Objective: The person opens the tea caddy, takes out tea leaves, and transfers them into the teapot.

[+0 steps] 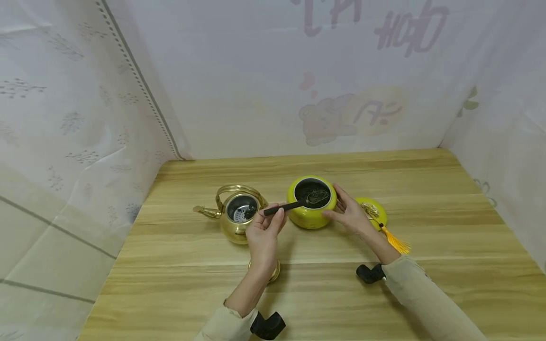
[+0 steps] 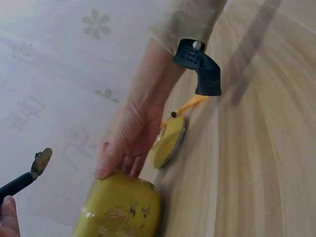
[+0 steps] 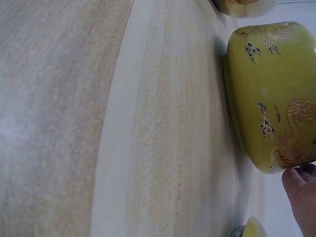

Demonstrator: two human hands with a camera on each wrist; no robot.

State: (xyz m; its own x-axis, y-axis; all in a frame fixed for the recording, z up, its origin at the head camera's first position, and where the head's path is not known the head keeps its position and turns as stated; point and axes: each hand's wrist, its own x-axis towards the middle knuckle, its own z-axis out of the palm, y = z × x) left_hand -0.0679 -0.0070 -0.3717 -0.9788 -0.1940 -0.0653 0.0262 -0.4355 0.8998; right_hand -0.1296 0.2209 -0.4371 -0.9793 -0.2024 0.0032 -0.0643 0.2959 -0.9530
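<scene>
Pinches black-handled metal spoon (image 1: 294, 205) in left grip (image 1: 265, 230); clasps side of round, glossy yellow, dragon-patterned jar (image 1: 310, 220) in right grip (image 1: 353, 216).

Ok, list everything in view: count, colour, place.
Teapot: 1, gold, left of the jar
Strainer: 1, silvery, inside the teapot
Jar: 1, yellow, mid-table, uncovered
Leaf bits: uncountable, dark, in jar and strainer
Spoon: 1, black-handled, tip over the jar's mouth
Lid: 1, yellow with gold top, right of the jar
Tassel: 1, orange-yellow, on the lid
Round object: 1, gold, partly hidden behind the left wrist
Table: 1, wood-toned, underneath
Printed sheets: pale, behind and beside the table
Wrist pieces: 2, black, one per wrist
Sleeves: 2, beige, on the forearms
Left hand: 1, bare, holding the spoon
Right hand: 1, bare, gripping the jar's right side
</scene>
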